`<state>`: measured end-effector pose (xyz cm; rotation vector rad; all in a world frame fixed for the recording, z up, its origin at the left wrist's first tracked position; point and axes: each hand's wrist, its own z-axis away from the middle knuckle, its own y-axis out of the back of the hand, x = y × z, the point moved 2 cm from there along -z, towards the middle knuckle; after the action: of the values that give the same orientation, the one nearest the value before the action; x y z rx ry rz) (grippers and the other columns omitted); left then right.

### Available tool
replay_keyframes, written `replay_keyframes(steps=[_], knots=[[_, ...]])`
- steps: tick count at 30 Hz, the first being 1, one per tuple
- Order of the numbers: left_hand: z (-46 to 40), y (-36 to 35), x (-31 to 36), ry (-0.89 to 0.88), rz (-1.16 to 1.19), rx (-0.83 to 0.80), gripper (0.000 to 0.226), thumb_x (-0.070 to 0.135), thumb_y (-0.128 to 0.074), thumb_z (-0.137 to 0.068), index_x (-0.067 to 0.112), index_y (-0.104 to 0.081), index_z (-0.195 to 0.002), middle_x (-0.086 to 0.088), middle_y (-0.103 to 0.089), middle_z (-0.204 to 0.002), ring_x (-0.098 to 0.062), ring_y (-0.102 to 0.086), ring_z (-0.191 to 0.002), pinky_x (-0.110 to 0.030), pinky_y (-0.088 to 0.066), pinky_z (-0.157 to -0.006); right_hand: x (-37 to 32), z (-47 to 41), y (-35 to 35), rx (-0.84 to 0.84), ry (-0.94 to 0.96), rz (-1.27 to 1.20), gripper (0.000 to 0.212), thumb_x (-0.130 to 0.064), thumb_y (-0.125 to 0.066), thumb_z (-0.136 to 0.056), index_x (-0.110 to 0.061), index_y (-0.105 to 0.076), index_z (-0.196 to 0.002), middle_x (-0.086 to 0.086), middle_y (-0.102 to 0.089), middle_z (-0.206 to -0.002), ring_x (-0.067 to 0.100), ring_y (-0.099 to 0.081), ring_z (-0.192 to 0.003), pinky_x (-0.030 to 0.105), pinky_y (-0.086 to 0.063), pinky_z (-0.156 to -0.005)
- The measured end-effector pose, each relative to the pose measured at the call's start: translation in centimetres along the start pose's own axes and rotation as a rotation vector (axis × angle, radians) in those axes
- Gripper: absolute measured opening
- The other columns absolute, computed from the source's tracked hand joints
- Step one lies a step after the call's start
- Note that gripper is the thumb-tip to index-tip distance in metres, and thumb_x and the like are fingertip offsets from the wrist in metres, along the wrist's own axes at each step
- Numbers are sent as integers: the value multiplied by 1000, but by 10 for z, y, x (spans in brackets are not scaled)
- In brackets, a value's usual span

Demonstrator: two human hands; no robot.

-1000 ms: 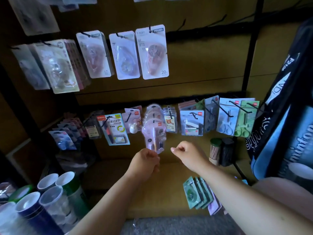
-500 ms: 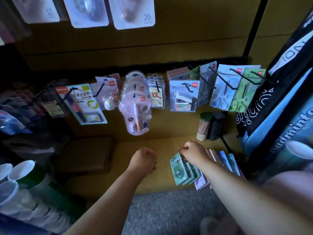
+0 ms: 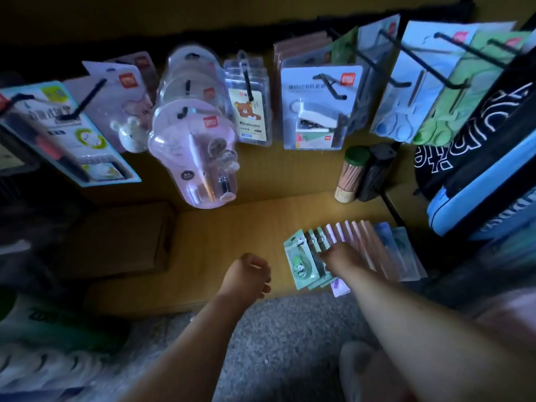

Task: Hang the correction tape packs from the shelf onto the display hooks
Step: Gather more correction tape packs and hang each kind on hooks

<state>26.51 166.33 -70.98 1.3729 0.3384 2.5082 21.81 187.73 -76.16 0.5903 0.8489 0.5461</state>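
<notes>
A fanned row of correction tape packs (image 3: pixel 356 236) lies on the wooden shelf (image 3: pixel 232 233), green panda ones (image 3: pixel 298 264) at the left, then pink, then blue. My right hand (image 3: pixel 342 258) is down on the green packs with its fingers curled among them; the fingertips are hidden. My left hand (image 3: pixel 249 274) hovers over the shelf's front edge, loosely curled and holding nothing. Black display hooks (image 3: pixel 452 82) stick out above, most carrying other stationery packs.
Pink blister packs (image 3: pixel 191 146) and a stapler pack (image 3: pixel 316 111) hang low over the shelf. A toothpick jar (image 3: pixel 352 175) stands at the back right. A cardboard box (image 3: pixel 116 239) sits left. A blue and black bag (image 3: pixel 478 175) crowds the right. Grey carpet (image 3: pixel 275 343) lies below.
My view has tilted down from the upper hooks to the shelf. My right hand dropped from beside the pink blister pack onto the green packs; my left hand lowered and let that pack go.
</notes>
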Motion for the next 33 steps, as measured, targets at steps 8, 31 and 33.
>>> replay_keyframes(steps=[8,31,33], knots=[[-20,-14,-23,72,13,-41,10,5,-54,-93,10,-60,-87,-6,-64,-69,-17,-59,-53,-25,-46,-51,28,-21,-34,-49,-70,59,41,-36,-58,-89,-10,-61,-57,2,-63,-47,18,-62,-44,24,-49,-52],[-42,-29,-53,285,337,-68,32,28,-68,-92,-2,-62,-103,-13,-65,-98,-27,-62,-86,-37,-51,-78,12,4,-41,-495,-20,-339,19,-16,-65,-89,-11,-68,-70,-4,-47,-34,7,-30,-26,12,-21,-33],[-40,-34,-54,334,567,-56,36,18,-73,-87,-7,-64,-112,-20,-71,-109,-33,-68,-98,-43,-56,-87,14,7,-42,-574,-9,-325,20,-16,-66,-88,-12,-69,-68,-4,-46,-35,7,-29,-27,12,-21,-34]])
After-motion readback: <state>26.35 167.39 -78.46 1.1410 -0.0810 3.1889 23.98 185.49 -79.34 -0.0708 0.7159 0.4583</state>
